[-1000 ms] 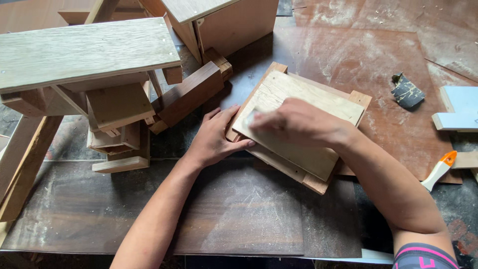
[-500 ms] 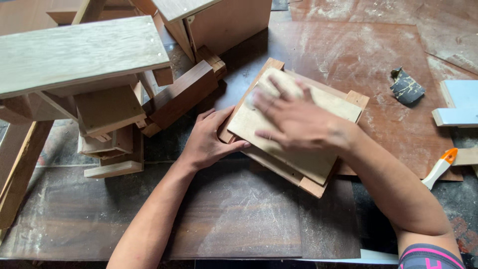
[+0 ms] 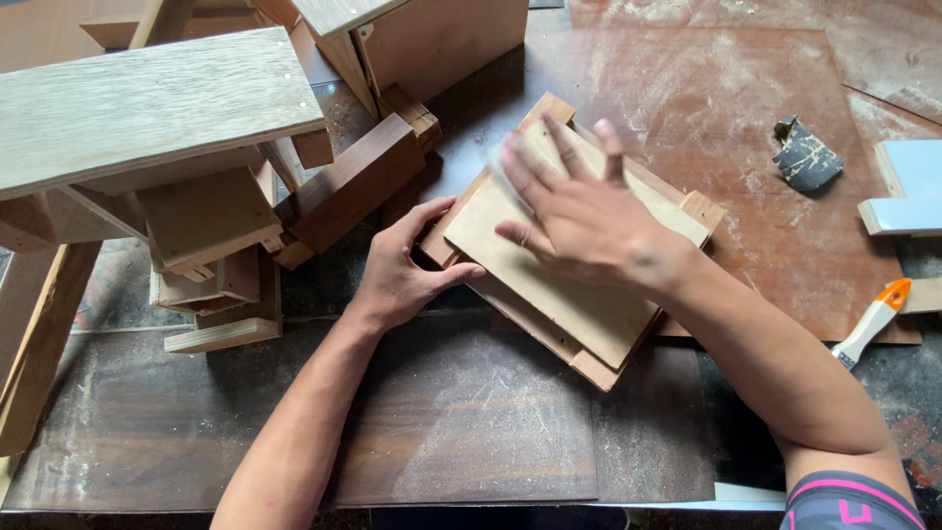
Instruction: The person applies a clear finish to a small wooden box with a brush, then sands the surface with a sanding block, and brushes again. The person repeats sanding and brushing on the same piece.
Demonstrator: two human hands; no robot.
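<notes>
A flat wooden box with a pale plywood panel [image 3: 579, 304] lies tilted on the dark work surface. My left hand [image 3: 402, 270] grips the box's near-left corner, thumb on the panel edge. Spread flat on the panel, my right hand [image 3: 579, 211] presses down with fingers pointing away from me; a pale sheet, likely sandpaper, blurs under its fingertips at the far left of the panel.
A stack of wooden boards and blocks [image 3: 196, 177] crowds the left. A wooden crate [image 3: 432, 39] stands at the back. A torn dark sandpaper scrap [image 3: 807, 155], a pale blue block [image 3: 908, 191] and an orange-and-white handled tool [image 3: 871, 322] lie at right on a dusty brown board.
My right hand has slid along the panel away from me, from its near-left part toward the far corner. My left hand stays on the box's corner.
</notes>
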